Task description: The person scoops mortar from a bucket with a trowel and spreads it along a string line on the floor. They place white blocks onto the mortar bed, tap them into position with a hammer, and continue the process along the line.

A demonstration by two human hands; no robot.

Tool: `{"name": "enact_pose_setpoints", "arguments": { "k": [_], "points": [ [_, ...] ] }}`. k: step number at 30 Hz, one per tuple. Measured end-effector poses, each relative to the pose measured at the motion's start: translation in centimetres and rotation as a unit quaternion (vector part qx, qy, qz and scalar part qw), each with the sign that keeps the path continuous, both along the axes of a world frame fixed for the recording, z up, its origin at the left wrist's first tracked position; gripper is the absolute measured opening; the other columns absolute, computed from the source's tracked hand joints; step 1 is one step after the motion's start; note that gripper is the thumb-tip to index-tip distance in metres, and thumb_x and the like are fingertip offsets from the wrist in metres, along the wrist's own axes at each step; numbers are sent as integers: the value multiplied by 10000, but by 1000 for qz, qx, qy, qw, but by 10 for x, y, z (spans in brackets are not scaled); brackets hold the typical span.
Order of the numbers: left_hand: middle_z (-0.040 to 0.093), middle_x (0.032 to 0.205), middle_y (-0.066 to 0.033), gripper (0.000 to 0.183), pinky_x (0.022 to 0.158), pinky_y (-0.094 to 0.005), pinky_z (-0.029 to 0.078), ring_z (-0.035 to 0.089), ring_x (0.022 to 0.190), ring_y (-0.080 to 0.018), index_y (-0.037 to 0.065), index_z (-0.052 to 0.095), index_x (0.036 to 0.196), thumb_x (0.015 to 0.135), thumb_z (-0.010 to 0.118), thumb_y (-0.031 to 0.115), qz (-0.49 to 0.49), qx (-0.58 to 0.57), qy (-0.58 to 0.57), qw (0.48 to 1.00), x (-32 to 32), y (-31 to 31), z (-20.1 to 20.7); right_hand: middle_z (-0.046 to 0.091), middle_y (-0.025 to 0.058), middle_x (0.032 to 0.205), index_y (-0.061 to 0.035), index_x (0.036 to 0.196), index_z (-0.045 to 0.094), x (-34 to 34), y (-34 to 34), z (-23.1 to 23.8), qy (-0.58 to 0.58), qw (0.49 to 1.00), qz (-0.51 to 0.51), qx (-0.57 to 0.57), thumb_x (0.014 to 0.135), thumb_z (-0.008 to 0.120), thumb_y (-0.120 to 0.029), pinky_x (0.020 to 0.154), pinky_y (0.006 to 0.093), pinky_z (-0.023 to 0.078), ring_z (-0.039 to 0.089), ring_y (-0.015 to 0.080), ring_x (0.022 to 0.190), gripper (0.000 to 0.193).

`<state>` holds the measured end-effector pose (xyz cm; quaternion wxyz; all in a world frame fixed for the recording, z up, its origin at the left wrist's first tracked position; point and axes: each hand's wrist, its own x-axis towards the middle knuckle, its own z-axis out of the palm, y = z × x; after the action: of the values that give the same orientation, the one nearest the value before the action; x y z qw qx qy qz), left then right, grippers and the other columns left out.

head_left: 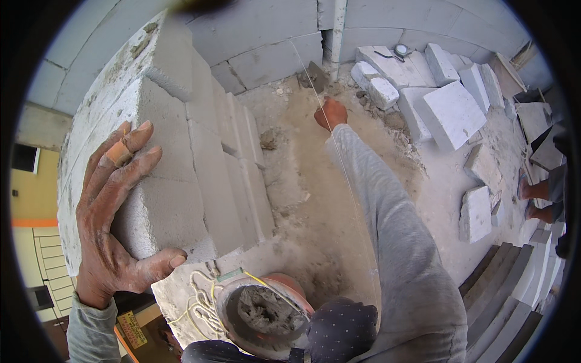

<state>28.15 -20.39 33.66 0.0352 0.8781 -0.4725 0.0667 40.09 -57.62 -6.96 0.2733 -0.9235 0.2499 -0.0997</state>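
The grey block [163, 199] sat at the near end of the unfinished wall [206, 121], its long axis running away from the person along the course toward the back wall [266, 36], its cut end face toward the camera. The left hand [115, 212] lay flat against that face, fingers [130, 151] spread apart and pointing up, thumb hooked under the lower corner; a bandage wrapped one finger. Below the block a coil of pale rope [200, 305] lay beside a round bucket [266, 314] of grey mortar. Further right, the right arm in a grey sleeve [387, 230] stretched far forward, and the right hand [330, 114] was closed together on a thin taut string [315, 91] that ran toward the corner pipe [336, 36]. Loose blocks [451, 112] lay scattered on the dusty floor [308, 199] at the right, and another person's feet [535, 199] stood at the far right edge.
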Motion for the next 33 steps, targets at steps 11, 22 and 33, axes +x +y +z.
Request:
{"name": "enact_pose_setpoints", "arguments": {
  "k": [11,22,33],
  "points": [
    [550,1414,-208,981,1114,-652,313,408,1375,-479,124,649,1297,567,731,774,26,12,29,999,-1,-1,4,680,300,998,-11,1293,612,-9,-3,-12,-1,999,31,-22,849,648,-201,848,487,549,681,417,942,484],
    [545,1420,-206,968,1125,-641,310,390,1387,-477,140,652,1293,553,751,756,40,28,37,998,-2,0,5,711,167,994,126,1143,636,25,-34,-28,-11,868,-56,494,891,647,-290,708,423,490,636,233,780,486],
    [545,1425,-194,967,1116,-640,326,404,1381,-468,156,651,1301,562,733,774,42,20,35,998,-2,-2,4,669,106,788,28,1046,672,-35,-14,-17,-26,851,-43,523,923,640,-228,470,349,517,618,208,582,286]
  ]
}}
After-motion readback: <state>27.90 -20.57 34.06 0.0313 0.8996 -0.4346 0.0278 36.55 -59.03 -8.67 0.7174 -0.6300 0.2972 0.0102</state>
